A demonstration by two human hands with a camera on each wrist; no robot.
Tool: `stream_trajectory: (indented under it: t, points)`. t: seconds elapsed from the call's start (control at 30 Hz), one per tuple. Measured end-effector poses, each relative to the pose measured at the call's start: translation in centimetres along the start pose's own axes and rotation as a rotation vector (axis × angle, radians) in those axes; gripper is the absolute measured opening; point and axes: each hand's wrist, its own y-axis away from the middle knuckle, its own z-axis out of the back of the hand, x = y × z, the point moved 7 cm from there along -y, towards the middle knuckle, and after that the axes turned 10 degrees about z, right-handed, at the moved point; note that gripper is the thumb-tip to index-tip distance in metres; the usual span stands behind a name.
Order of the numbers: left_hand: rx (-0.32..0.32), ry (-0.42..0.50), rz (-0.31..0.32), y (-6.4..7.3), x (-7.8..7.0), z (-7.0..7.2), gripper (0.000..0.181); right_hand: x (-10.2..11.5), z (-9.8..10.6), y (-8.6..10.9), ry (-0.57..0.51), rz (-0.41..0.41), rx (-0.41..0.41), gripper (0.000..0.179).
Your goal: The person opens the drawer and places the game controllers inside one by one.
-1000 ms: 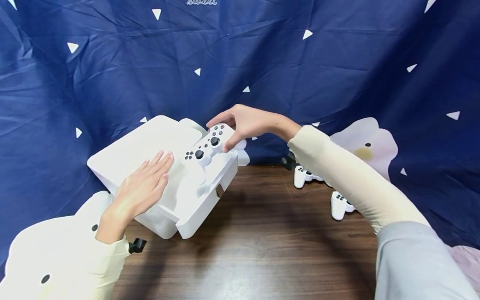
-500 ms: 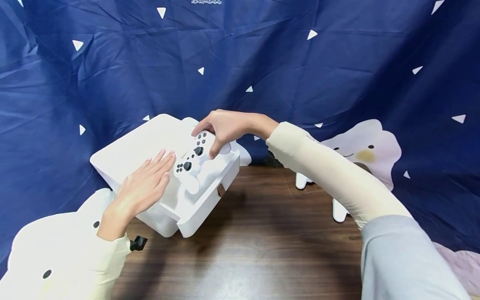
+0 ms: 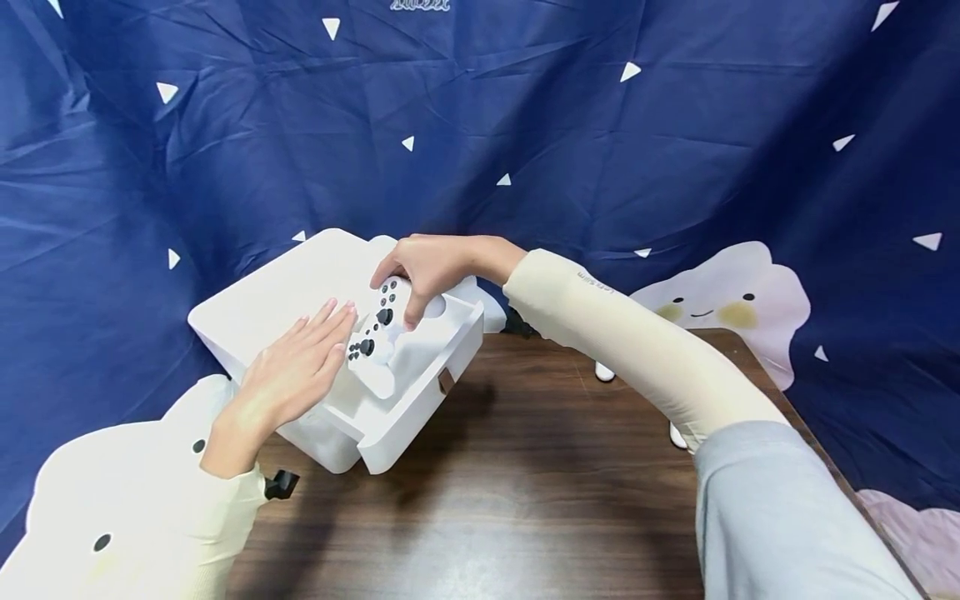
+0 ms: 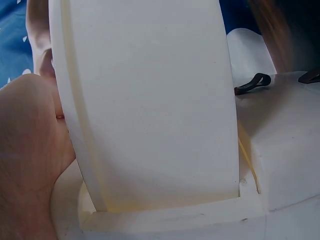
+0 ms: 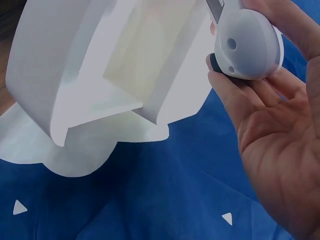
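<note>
A white game controller with black sticks is in my right hand; thumb and fingers grip one end of it. It is tilted over the pulled-out drawer of a white box. My left hand lies flat on top of that box, fingers straight, beside the drawer opening. In the right wrist view the fingers of my right hand curl round the controller's grip, next to the drawer's raised side. The left wrist view shows the drawer front, with my left hand at the edge.
A small brown tab is on the drawer front. Two white pieces, parts of controllers seen in the earlier frames, show beyond my right sleeve on the dark wooden table. A blue cloth hangs behind.
My right hand has carried the controller left and down, closer over the drawer. My left hand keeps its place on the box. My right sleeve now covers most of the other controllers.
</note>
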Motion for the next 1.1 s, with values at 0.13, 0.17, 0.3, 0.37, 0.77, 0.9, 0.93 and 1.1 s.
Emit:
stream_trajectory:
  t: [0.13, 0.17, 0.3, 0.37, 0.77, 0.9, 0.93, 1.1]
  points:
    - [-0.011, 0.014, 0.002, 0.0, 0.0, 0.1, 0.056, -0.4, -0.9, -0.6, 0.000, -0.009, 0.032, 0.080]
    - [-0.012, 0.015, 0.002, 0.0, -0.1, 0.1, 0.056, -0.4, -1.1, -0.7, 0.004, -0.006, 0.039, 0.080]
    - [-0.012, 0.014, 0.008, 0.0, 0.0, 0.1, 0.056, -0.6, -2.0, -1.2, 0.010, 0.017, 0.066, 0.078]
    - [-0.007, 0.013, 0.012, 0.0, 0.0, 0.0, 0.056, -0.7, -2.4, -1.4, 0.003, 0.024, 0.077, 0.077]
    - [-0.010, 0.008, 0.017, 0.0, 0.2, 0.1, 0.056, -0.9, -3.1, -2.2, 0.064, -0.019, 0.182, 0.075]
    - [-0.005, 0.006, 0.016, 0.0, 0.1, 0.1, 0.056, -0.8, -3.0, -2.3, 0.130, -0.061, 0.237, 0.078]
    - [-0.003, 0.005, 0.017, 0.0, 0.1, 0.1, 0.056, -0.8, -3.0, -2.3, 0.148, -0.074, 0.246, 0.078]
    - [0.001, 0.010, 0.019, -0.1, 0.1, 0.0, 0.056, -1.1, -3.0, -2.0, 0.230, -0.161, 0.280, 0.076]
